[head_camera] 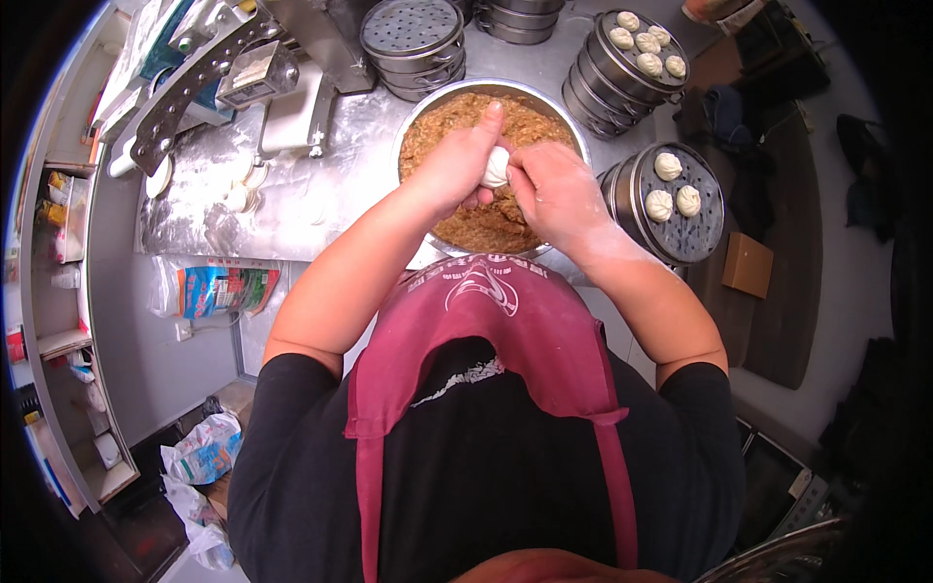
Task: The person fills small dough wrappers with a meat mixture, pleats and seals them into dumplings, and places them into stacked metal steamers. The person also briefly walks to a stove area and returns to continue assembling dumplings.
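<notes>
A white pleated dough bun (496,168) rests in my left hand (461,162), whose thumb points up and away from me. My right hand (557,191), dusted with flour, has its fingertips pinched at the bun's right side; the exact grip there is partly hidden. Both hands are over a wide metal bowl (403,138) of brown minced filling (503,232). To the right of the bowl, a round perforated steamer tray (674,208) carries 3 pleated buns (668,166). Farther back, another steamer stack (609,84) has several buns (648,43) on top.
A dough machine (291,109) with a small conveyor stands at the left of the floured metal table (321,175). Small dough rounds (242,197) lie near it. Behind the bowl are stacked steamers (412,47). A cardboard box (748,265) sits at the right.
</notes>
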`<state>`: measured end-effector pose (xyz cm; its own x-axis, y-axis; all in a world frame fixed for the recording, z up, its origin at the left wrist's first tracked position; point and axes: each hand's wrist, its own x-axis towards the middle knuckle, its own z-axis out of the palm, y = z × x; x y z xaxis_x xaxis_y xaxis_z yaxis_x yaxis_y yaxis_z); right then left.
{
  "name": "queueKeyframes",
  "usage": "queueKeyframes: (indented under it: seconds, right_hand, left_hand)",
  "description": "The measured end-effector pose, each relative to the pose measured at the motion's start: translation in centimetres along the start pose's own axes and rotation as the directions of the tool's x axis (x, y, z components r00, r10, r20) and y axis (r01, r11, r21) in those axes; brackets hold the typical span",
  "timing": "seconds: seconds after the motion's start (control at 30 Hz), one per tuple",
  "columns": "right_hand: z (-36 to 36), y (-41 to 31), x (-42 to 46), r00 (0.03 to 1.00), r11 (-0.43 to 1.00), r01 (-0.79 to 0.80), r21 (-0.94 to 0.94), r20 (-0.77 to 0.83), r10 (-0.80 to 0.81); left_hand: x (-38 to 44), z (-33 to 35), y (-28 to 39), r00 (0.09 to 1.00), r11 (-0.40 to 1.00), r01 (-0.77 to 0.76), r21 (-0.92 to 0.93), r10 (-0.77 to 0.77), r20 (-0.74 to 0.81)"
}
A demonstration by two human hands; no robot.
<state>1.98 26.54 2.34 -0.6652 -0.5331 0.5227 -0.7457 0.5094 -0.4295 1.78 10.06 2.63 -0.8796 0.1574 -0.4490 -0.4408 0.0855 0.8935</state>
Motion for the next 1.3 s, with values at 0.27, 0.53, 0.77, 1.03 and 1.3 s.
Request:
queueKeyframes:
  seconds: [0.27, 0.53, 0.77, 1.03, 1.3]
  right_hand:
    - [-0.1, -0.1, 0.3, 0.998, 0.999, 0.034, 0.022, -0.056, -0.033]
    - [-0.5, -0.1, 0.3, 0.999, 0.993, 0.051, -0.106, -0.006, -0.052]
    - [-3.5, -2.1, 0.5, 0.998, 0.999, 0.034, -0.015, -0.049, -0.035]
    - [-6.6, 1.6, -2.8, 0.98, 0.975, -0.196, -0.1, 0.016, 0.199]
    - [-9.9, 2.0, -3.2, 0.957, 0.96, -0.242, 0.141, -0.128, 0.261]
  left_hand:
    - [0.1, 0.3, -0.3, 0.997, 0.998, -0.056, -0.004, 0.056, -0.047]
    - [0.1, 0.1, -0.1, 0.995, 0.964, 0.044, -0.263, -0.018, 0.1]
    - [1.0, 1.1, -0.2, 0.986, 0.786, 0.045, -0.617, 0.064, 0.153]
    - [2.3, 2.5, -1.3, 0.964, 0.883, 0.142, -0.448, -0.021, 0.266]
    - [1.7, 5.2, 1.2, 0.888, 0.852, 0.124, -0.508, 0.133, 0.439]
